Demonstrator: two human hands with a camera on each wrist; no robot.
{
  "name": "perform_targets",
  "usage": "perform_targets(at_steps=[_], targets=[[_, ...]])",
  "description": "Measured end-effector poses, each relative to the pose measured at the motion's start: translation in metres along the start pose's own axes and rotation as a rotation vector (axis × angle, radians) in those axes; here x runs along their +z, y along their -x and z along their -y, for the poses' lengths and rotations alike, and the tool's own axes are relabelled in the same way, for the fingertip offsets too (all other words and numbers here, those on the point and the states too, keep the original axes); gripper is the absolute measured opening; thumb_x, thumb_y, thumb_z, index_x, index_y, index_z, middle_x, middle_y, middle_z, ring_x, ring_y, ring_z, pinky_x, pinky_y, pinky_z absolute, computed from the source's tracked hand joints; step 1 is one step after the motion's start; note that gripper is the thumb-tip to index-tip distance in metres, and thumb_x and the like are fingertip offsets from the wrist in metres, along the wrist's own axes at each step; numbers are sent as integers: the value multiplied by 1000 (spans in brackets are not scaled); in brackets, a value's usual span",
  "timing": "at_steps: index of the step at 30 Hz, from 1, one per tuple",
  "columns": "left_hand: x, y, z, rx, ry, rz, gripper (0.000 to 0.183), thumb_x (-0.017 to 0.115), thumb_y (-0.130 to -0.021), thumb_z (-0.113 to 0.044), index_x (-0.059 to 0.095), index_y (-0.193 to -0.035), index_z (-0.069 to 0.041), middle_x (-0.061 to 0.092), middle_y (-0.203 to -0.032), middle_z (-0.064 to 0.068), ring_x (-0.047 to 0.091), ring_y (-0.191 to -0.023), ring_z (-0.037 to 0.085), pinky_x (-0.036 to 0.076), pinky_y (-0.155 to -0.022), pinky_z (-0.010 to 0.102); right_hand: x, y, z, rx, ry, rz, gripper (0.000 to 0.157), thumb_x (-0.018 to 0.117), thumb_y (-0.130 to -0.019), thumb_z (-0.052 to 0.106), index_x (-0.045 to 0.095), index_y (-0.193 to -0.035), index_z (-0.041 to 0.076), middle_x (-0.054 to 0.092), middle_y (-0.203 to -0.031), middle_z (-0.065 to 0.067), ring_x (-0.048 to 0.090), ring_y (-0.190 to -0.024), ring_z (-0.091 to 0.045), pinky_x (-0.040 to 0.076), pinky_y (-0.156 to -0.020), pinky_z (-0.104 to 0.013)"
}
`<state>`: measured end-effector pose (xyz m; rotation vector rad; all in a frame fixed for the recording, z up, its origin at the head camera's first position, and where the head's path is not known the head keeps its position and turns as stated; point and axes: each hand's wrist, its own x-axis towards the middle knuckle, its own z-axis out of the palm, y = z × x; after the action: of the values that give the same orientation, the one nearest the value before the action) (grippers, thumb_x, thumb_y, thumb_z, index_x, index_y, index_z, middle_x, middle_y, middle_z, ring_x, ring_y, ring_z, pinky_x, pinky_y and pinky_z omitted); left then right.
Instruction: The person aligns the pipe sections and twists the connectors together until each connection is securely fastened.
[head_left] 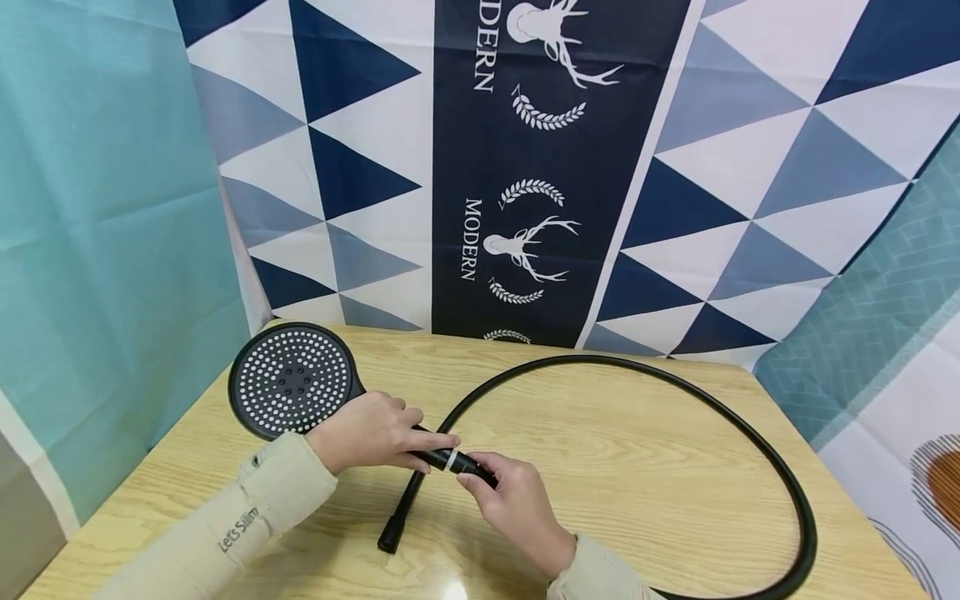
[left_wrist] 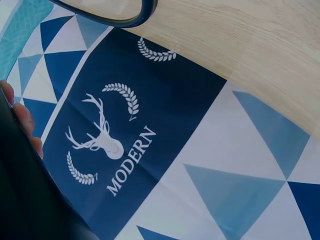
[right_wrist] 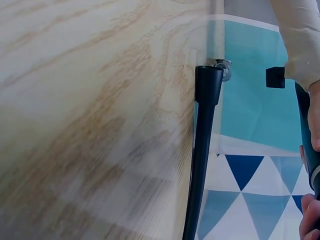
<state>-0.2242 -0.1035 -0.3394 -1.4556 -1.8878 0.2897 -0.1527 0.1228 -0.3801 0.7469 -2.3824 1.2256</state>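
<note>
A black shower head (head_left: 291, 379) with a round, dotted spray face is held over the table, its face turned up toward the head camera. My left hand (head_left: 372, 433) grips its handle just below the face. At the handle's lower end, past a pale ring (head_left: 451, 459), my right hand (head_left: 517, 508) pinches the short black end piece (head_left: 474, 469) between thumb and fingers. In the right wrist view, fingertips (right_wrist: 310, 217) of the right hand sit close to that ring. Behind both hands lies a black shower hose (head_left: 750, 433), with one wider end (head_left: 392, 532) near the left hand.
The hose makes a wide loop across the right half of the wooden table (head_left: 637, 467) and passes out of sight near the right sleeve (head_left: 600, 575). A patterned cloth (head_left: 367, 167) hangs behind the table, and a teal cloth (head_left: 112, 208) stands at the left.
</note>
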Motion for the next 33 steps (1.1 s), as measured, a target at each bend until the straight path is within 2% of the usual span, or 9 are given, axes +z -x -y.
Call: perform_targets(at_steps=[14, 33], targets=[[-2, -3, -1, -10, 3, 11, 45, 67, -78, -59, 65, -116, -33, 46, -62, -7, 40, -43, 7, 34, -42, 19, -4, 0, 2, 51, 12, 25, 17, 71, -85, 7, 70, -99, -4, 64, -71, -2, 44, -52, 2, 42, -47, -20], [-2, -2, -2, 8, 18, -22, 45, 70, -76, -58, 66, -113, -33, 45, -61, -7, 38, -43, 6, 33, -41, 17, -4, 2, 5, 38, 22, 56, 15, 66, -90, 11, 70, -94, -4, 52, -60, 6, 38, -49, 4, 37, -44, -18]])
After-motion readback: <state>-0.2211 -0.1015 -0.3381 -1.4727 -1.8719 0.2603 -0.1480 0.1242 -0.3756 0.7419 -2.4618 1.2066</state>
